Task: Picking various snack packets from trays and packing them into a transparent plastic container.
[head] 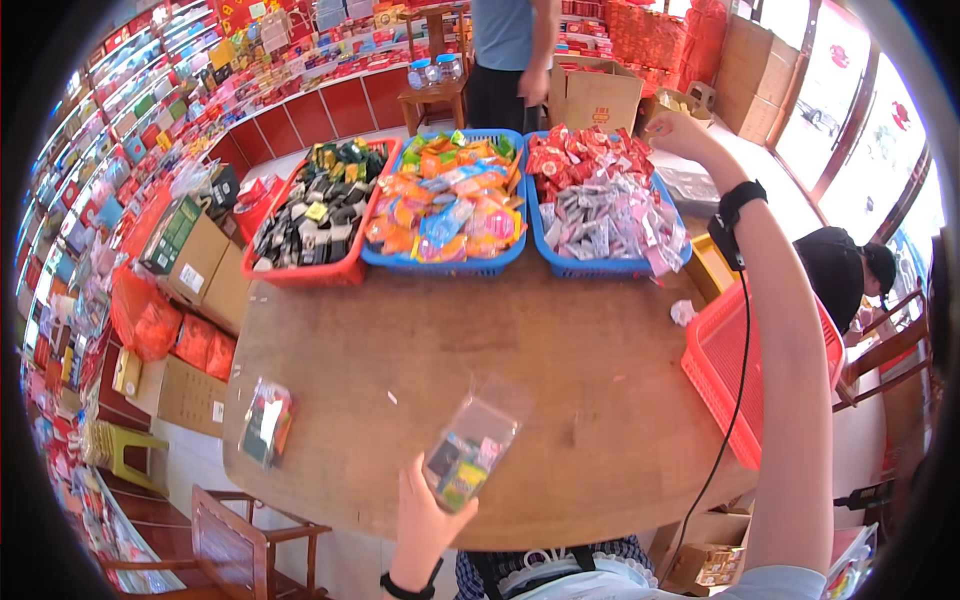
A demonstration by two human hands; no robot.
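My left hand (427, 506) grips the bottom of a clear plastic bag (491, 416) over the table's near edge. Several small wrapped sweets (463, 469) lie in its lower half, one with a yellow-green wrapper. Stretched far forward, my right hand (681, 139) is at the back right corner of a blue plastic basket (551, 262). Red-wrapped sweets (585, 154) fill that basket's back, and pale pink-and-white packets (600, 217) its front. The right fingers are bent, and whether they hold anything is too small to tell.
A middle blue basket (450, 268) holds orange, blue and green packets; a red basket (307, 277) holds dark ones. A filled clear bag (266, 421) lies on the wooden table (420, 330). A red basket (720, 375) stands under my right arm. One person (510, 45) stands beyond; another (836, 262) bends at right.
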